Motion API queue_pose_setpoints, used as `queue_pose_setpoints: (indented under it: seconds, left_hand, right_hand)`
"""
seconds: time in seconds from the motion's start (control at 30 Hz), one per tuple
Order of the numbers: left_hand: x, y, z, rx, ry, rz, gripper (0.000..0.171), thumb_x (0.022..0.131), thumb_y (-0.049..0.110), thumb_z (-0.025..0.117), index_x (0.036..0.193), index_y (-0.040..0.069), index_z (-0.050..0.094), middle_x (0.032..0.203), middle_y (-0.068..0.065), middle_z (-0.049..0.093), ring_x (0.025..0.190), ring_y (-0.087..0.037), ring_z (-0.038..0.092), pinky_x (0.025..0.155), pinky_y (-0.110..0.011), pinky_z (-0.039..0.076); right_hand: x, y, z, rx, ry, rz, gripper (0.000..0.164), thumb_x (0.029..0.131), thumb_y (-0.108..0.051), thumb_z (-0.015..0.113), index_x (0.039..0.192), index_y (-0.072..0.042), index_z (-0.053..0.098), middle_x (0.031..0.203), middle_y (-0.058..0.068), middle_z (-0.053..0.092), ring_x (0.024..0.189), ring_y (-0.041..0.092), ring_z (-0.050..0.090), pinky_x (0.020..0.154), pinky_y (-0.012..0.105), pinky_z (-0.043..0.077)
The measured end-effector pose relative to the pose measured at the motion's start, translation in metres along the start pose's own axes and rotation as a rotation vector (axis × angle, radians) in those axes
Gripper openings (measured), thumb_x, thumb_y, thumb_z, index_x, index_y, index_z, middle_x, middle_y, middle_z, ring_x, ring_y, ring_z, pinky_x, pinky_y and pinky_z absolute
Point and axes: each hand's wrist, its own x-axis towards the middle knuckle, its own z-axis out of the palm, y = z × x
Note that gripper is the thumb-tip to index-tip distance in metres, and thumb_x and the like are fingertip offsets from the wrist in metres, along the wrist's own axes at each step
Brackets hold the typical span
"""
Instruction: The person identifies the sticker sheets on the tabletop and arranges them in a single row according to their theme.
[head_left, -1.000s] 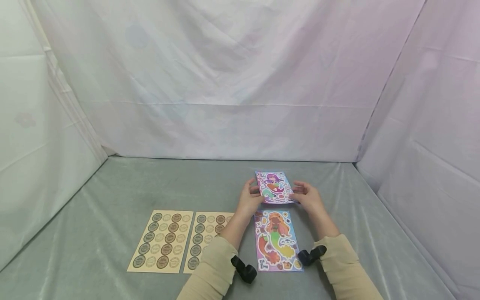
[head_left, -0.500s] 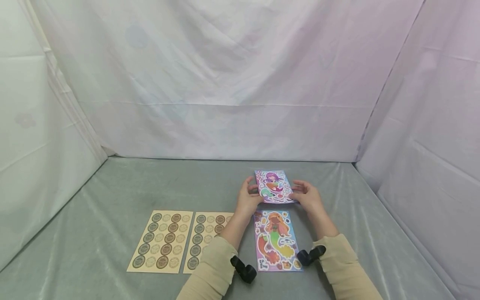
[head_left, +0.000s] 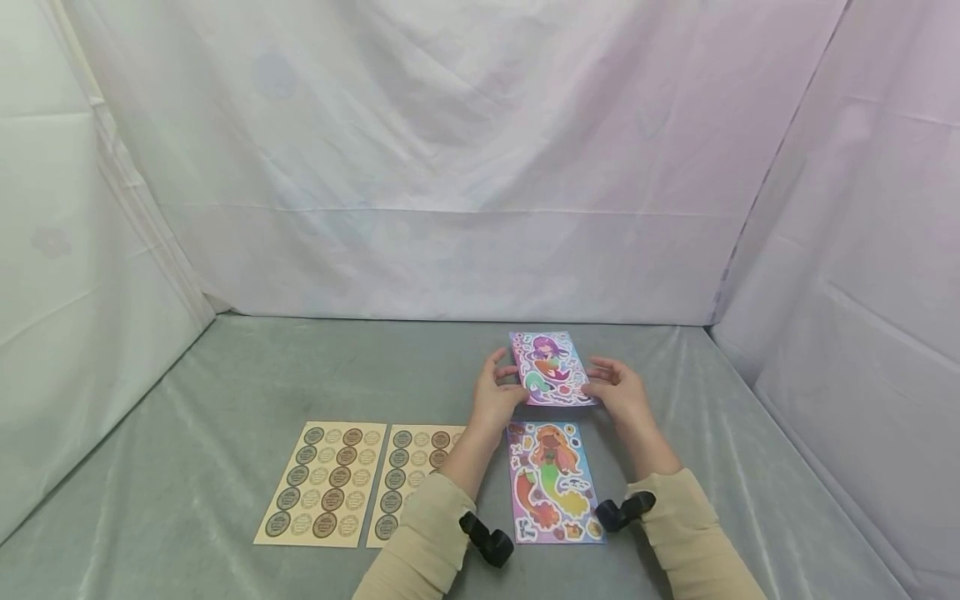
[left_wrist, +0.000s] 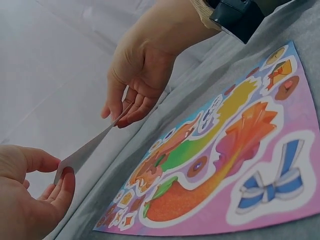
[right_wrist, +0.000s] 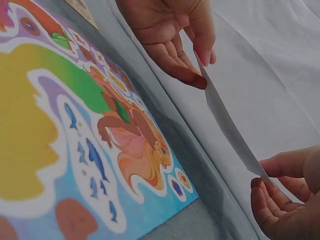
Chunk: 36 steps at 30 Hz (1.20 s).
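A purple-haired mermaid sticker sheet is held up off the table between both hands. The left hand pinches its left edge near the front corner, thumb on top and fingers beneath. On the opposite edge, the right hand pinches in the same way. Both wrist views show the thin sheet edge-on, its pale back visible. Closer to the person, a second mermaid sticker sheet, with an orange-haired figure and a green and yellow tail, lies flat on the table between the forearms.
Left of the arms lie two cream sheets of round label stickers, one fully visible and the other partly covered by the left sleeve. The grey cloth-covered table is bordered by white curtains. Black wrist cameras sit on both sleeves.
The held sticker sheet has tilted up, its far edge rising so more of its face shows. Both hands shift slightly; the sheets on the table stay put.
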Motion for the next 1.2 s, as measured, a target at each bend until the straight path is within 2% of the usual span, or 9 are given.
queue_pose_setpoints:
  seconds: [0.4, 0.67, 0.9, 1.1, 1.2]
  left_hand:
    - [-0.001, 0.006, 0.000, -0.014, 0.001, 0.007, 0.079, 0.074, -0.012, 0.066, 0.145, 0.011, 0.039, 0.114, -0.012, 0.057, 0.087, -0.021, 0.063, 0.077, -0.031, 0.053]
    - [-0.003, 0.010, 0.001, -0.005, -0.012, 0.003, 0.079, 0.075, -0.010, 0.067, 0.145, 0.013, 0.039, 0.109, -0.008, 0.060, 0.087, -0.020, 0.064, 0.079, -0.031, 0.053]
    - [-0.004, 0.014, 0.002, -0.004, -0.030, -0.003, 0.080, 0.074, -0.009, 0.068, 0.145, 0.014, 0.039, 0.107, -0.008, 0.062, 0.086, -0.020, 0.065, 0.079, -0.033, 0.054]
    - [-0.006, 0.017, 0.004, -0.012, -0.056, 0.000, 0.082, 0.071, -0.010, 0.069, 0.145, 0.011, 0.039, 0.104, -0.008, 0.062, 0.082, -0.021, 0.065, 0.079, -0.038, 0.054]
    - [-0.008, 0.020, 0.005, -0.026, -0.073, -0.008, 0.082, 0.071, -0.011, 0.068, 0.145, 0.011, 0.039, 0.102, -0.009, 0.062, 0.082, -0.021, 0.065, 0.079, -0.041, 0.055]
  right_hand:
    - [-0.002, -0.006, -0.006, 0.041, -0.024, 0.010, 0.058, 0.083, 0.004, 0.065, 0.138, -0.002, 0.047, 0.128, 0.021, 0.054, 0.115, 0.032, 0.053, 0.092, 0.034, 0.045]
    - [0.000, -0.010, -0.015, 0.040, -0.072, -0.005, 0.063, 0.083, 0.005, 0.066, 0.141, -0.002, 0.043, 0.131, 0.024, 0.052, 0.120, 0.034, 0.049, 0.101, 0.041, 0.038]
    - [-0.001, -0.013, -0.025, -0.008, -0.144, -0.013, 0.068, 0.085, 0.000, 0.067, 0.146, -0.005, 0.038, 0.134, 0.024, 0.050, 0.117, 0.033, 0.051, 0.087, 0.029, 0.046]
    - [0.000, -0.013, -0.033, -0.059, -0.180, -0.006, 0.069, 0.087, -0.006, 0.067, 0.148, -0.009, 0.035, 0.134, 0.023, 0.049, 0.117, 0.035, 0.051, 0.092, 0.040, 0.047]
    - [0.000, -0.013, -0.037, -0.080, -0.190, -0.006, 0.069, 0.088, -0.010, 0.068, 0.148, -0.010, 0.035, 0.133, 0.022, 0.050, 0.116, 0.034, 0.051, 0.092, 0.040, 0.047]
